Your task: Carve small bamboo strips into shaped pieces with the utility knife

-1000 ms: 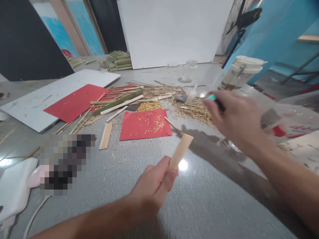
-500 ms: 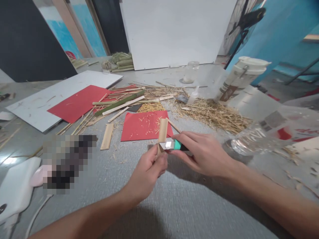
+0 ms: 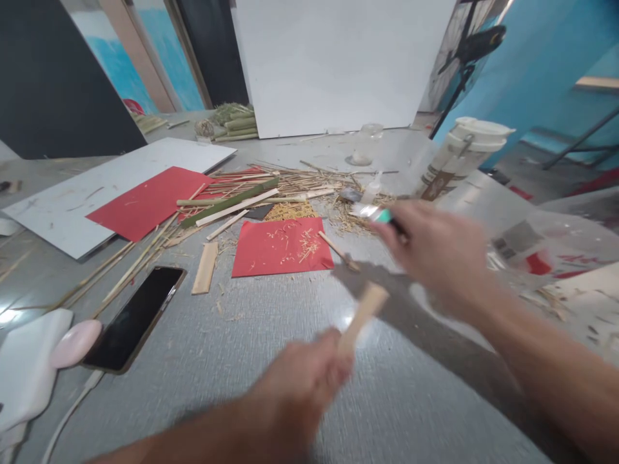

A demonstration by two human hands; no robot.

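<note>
My left hand [image 3: 309, 374], blurred, is closed on the lower end of a flat pale bamboo piece [image 3: 363, 317], which tilts up to the right over the grey table. Up and to the right, my right hand [image 3: 430, 248] grips a cutter with a green and black handle [image 3: 387, 218]; its blade end points left, over the straw. The two hands are apart. Beyond my left hand lies a red sheet [image 3: 256, 258] with curled shavings on it, and a thin stick [image 3: 336, 248] rests at its right edge. Another flat bamboo piece [image 3: 205, 268] lies left of the sheet.
A phone [image 3: 138, 319], a pink oval object [image 3: 76, 343] and a white device [image 3: 33, 367] with a cable are at the left. Bamboo strips [image 3: 236, 206] and a white board [image 3: 62, 225] lie farther back. A lidded jar [image 3: 459, 158] and plastic bottle [image 3: 546, 248] stand or lie right.
My right hand has moved the cutter up and right, off the bamboo piece. My left hand has come nearer and slightly right, and its bamboo piece now tilts right.
</note>
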